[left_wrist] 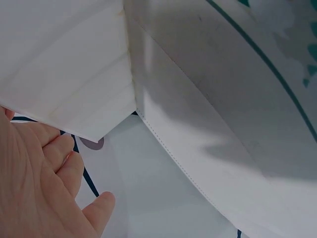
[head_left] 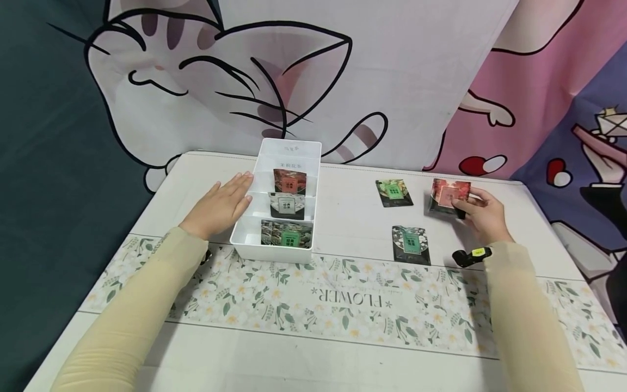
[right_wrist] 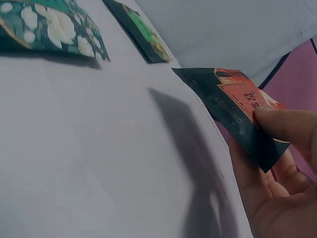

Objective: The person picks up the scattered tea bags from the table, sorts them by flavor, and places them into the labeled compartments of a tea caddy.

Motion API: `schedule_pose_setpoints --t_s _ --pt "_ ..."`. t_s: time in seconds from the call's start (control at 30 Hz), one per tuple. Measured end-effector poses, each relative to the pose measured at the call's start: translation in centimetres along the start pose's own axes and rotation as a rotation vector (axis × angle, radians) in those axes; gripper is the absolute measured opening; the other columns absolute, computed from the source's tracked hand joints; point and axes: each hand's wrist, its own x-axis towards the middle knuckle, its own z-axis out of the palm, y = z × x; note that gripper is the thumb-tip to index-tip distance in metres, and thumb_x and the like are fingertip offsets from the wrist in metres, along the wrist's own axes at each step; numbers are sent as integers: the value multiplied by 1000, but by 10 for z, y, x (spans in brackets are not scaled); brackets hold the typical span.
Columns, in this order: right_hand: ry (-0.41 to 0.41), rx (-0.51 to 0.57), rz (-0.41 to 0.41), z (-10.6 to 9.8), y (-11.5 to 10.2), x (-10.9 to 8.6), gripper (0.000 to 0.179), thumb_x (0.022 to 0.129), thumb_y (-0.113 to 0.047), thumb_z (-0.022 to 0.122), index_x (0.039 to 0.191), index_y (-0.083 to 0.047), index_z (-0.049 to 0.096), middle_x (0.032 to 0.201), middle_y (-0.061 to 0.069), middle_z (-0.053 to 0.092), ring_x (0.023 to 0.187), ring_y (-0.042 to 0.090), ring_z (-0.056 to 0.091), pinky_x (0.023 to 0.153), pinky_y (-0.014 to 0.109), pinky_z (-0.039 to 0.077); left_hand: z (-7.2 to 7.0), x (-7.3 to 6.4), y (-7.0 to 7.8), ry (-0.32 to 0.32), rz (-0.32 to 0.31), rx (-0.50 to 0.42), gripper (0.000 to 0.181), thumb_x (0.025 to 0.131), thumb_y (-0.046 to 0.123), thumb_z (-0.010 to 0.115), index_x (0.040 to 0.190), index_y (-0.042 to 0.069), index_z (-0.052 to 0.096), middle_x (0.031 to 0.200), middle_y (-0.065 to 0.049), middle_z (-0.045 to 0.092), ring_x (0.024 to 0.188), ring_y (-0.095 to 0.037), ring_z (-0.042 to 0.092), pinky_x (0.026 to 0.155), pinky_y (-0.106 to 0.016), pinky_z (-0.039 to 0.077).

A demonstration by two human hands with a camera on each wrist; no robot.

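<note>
My right hand pinches a red and black sachet between thumb and fingers at the table's right side. In the right wrist view the sachet hangs tilted above the white surface and casts a shadow. My left hand rests with straight fingers against the left rim of a white divided box. Inside the box stand a red sachet, a white and black sachet and, in the front compartment, several green and black sachets. The left wrist view shows the hand beside the box wall.
Between the box and my right hand lie a yellow-green sachet and, nearer me, a white-flowered dark sachet. A floral printed band crosses the white table. Behind the table hangs a cartoon cat cloth.
</note>
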Motion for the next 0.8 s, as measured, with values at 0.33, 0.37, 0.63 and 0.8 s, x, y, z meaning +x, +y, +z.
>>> schedule_pose_setpoints --t_s 0.33,0.37,0.63,0.8 --pt "-28 28 -79 12 1 -3 32 88 4 75 106 -23 70 85 -12 70 70 -1 65 53 17 54 -1 -1 0 7 -3 -8 63 111 41 21 163 6 13 169 -11 14 156 -31 11 125 -57 7" --pt "-24 28 -80 13 1 -4 33 88 5 75 106 -22 70 85 -12 69 71 -1 64 53 16 54 -1 -1 1 8 -4 -9 63 111 41 21 163 6 13 169 -11 14 156 -31 11 125 -56 7" --pt "10 3 -72 22 -2 -8 33 87 -1 79 109 -25 71 87 -13 68 76 -1 61 56 13 52 0 0 1 0 -1 -2 63 111 41 19 163 6 12 169 -12 13 155 -32 11 124 -58 7" --pt "-2 76 -104 28 -5 -11 33 86 3 78 108 -21 72 87 -10 67 75 0 61 56 14 54 -1 1 1 -10 2 3 63 111 41 18 163 6 11 169 -12 12 156 -32 10 124 -58 6"
